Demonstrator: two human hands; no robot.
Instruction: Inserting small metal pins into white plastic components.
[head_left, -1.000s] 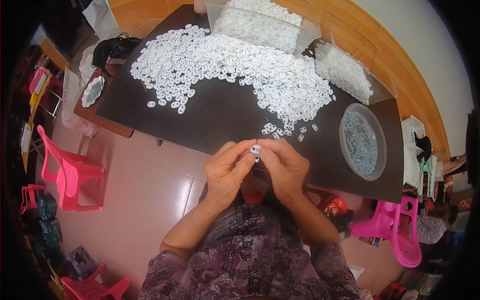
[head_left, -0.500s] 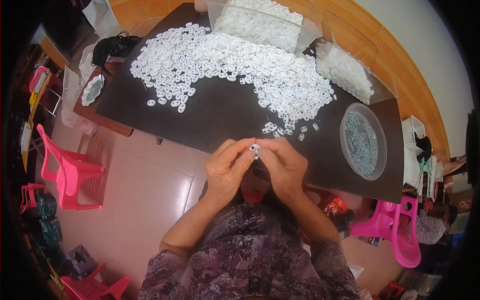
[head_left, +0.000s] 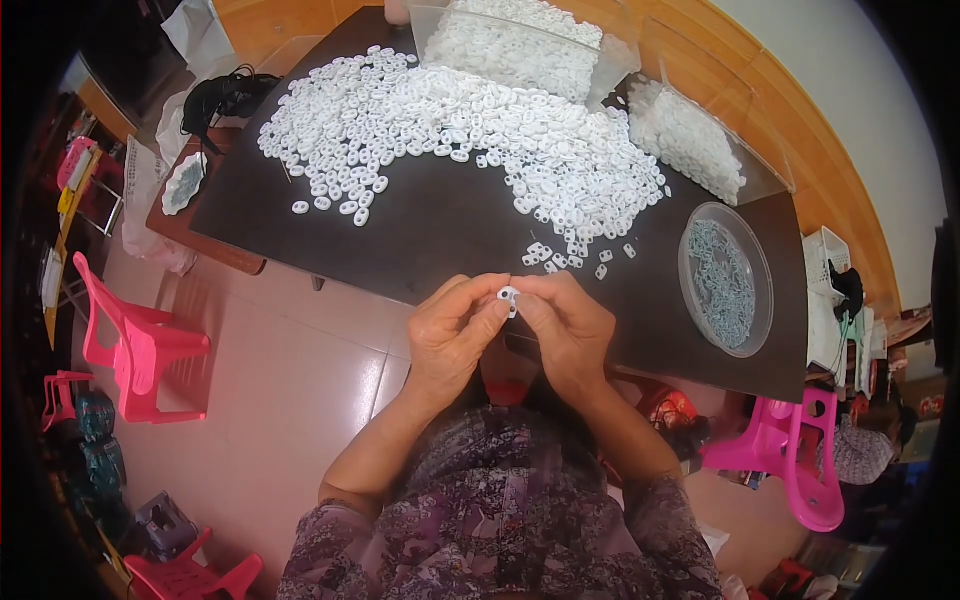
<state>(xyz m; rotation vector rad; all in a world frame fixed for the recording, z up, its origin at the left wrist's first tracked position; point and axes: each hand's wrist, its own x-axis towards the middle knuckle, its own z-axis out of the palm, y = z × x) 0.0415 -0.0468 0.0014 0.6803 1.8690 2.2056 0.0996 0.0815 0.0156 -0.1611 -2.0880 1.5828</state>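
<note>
My left hand [head_left: 447, 335] and my right hand [head_left: 570, 328] meet over the near edge of the dark table [head_left: 430, 215]. Between their thumbs and fingertips they pinch a small white plastic piece [head_left: 509, 296] with dark holes. Fingers cover much of it, so I cannot tell whether it is one part or two together. Just beyond the hands lie several loose small white two-holed pieces [head_left: 548, 254]. Farther off spreads a heap of similar ones [head_left: 585, 185], joining a heap of white oval two-holed pieces [head_left: 345, 130] on the left.
Right of my hands stands a round clear tray [head_left: 764, 290] of small grey-blue metal parts, probably screws. At the back are a clear box [head_left: 621, 72] and another clear bin [head_left: 768, 168], both holding white pieces. Pink plastic chairs [head_left: 150, 345] stand on the tiled floor.
Both hands keep their pinch on the white piece at almost the same spot. The piece looks barely turned, and the whole view has shifted very slightly.
</note>
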